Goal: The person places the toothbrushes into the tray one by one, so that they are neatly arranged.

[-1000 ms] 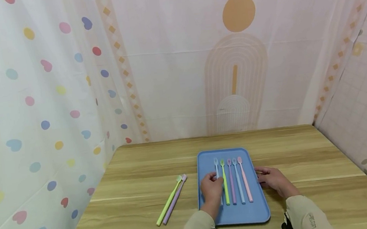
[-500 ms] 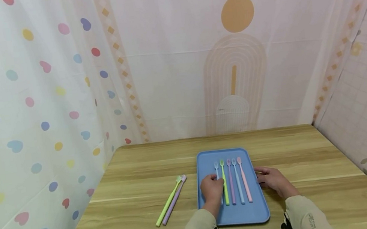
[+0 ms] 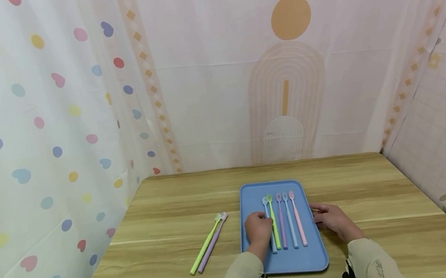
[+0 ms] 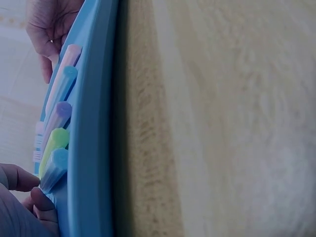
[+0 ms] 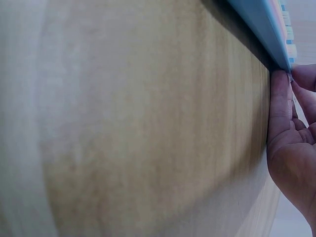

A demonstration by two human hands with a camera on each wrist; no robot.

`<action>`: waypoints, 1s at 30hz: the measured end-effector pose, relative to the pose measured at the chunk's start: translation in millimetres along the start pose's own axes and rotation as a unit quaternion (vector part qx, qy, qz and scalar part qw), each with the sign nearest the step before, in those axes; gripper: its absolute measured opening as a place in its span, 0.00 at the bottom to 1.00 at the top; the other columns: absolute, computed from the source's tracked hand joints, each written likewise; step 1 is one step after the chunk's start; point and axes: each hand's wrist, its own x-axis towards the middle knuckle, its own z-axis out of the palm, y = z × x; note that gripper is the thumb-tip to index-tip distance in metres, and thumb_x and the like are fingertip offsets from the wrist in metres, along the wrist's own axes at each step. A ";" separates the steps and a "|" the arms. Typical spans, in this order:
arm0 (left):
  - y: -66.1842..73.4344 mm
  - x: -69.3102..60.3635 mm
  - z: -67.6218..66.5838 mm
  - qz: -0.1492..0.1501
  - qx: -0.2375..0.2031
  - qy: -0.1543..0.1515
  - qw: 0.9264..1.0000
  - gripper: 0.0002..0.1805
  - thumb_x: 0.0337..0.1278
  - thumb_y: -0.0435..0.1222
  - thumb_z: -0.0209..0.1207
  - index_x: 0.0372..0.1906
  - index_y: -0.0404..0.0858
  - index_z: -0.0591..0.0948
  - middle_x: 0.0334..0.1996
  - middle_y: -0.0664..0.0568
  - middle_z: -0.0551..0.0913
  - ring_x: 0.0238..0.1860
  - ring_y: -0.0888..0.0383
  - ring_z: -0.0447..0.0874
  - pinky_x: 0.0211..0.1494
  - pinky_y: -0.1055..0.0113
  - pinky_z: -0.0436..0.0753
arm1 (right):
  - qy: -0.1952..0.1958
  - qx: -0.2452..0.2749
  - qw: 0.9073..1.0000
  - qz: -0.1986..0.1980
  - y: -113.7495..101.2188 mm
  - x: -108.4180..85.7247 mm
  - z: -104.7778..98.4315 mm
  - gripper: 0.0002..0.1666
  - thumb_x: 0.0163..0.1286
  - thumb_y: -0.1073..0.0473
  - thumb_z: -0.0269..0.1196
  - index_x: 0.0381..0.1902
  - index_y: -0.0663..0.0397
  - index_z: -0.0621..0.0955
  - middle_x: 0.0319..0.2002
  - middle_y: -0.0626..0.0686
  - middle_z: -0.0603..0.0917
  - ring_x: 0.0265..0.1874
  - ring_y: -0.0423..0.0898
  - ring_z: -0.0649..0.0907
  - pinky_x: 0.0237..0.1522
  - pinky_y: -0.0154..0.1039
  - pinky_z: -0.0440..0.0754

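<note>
Five-abreast wording aside, several toothbrushes lie side by side on a blue tray point(image 3: 295, 263). My left hand point(image 3: 259, 231) pinches the leftmost one, a light blue toothbrush point(image 4: 55, 165), between thumb and fingers; part of its handle is hidden behind the hand. Close against it lies a green toothbrush point(image 3: 277, 236). Further right are a purple toothbrush point(image 3: 282, 226), another blue toothbrush point(image 3: 291, 225) and a pink toothbrush point(image 3: 299, 224). At the tray's right rim, my right hand point(image 3: 333, 221) holds the edge, thumb and fingers meeting it in the right wrist view.
Left of the tray, a yellow-green toothbrush point(image 3: 205, 246) and a purple toothbrush point(image 3: 214, 241) lie slanted together on the wooden table point(image 3: 150, 257). Patterned curtains point(image 3: 211, 112) hang behind the table and along its left side.
The leftmost light blue toothbrush has shifted right in my left hand, closing the gap to the green one. My right hand stays at the tray's edge.
</note>
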 end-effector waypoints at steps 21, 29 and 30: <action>8.6 11.6 -21.2 0.043 -0.019 -0.046 0.998 0.13 0.46 0.24 0.66 0.41 0.29 0.85 0.25 0.51 0.77 0.27 0.58 0.73 0.30 0.65 0.76 | 0.002 0.000 1.000 0.000 -1.3 -0.8 -2.7 0.30 0.64 0.74 0.59 0.65 0.74 0.72 0.51 0.68 0.80 0.43 0.51 0.83 0.43 0.45 0.84; 12.5 38.7 -55.6 0.085 -0.011 -0.077 0.993 0.16 0.47 0.25 0.64 0.46 0.28 0.84 0.28 0.52 0.77 0.28 0.58 0.73 0.31 0.67 0.75 | 0.004 -0.003 1.000 0.003 0.4 1.0 -2.0 0.30 0.64 0.73 0.59 0.65 0.73 0.72 0.51 0.67 0.80 0.44 0.51 0.83 0.44 0.46 0.84; 12.9 42.6 -60.8 0.087 -0.011 -0.078 0.993 0.17 0.46 0.25 0.64 0.46 0.28 0.84 0.28 0.52 0.77 0.29 0.59 0.73 0.31 0.67 0.75 | 0.005 -0.003 1.000 0.003 0.7 1.1 -1.9 0.30 0.64 0.73 0.59 0.65 0.73 0.72 0.51 0.67 0.80 0.43 0.51 0.83 0.44 0.46 0.84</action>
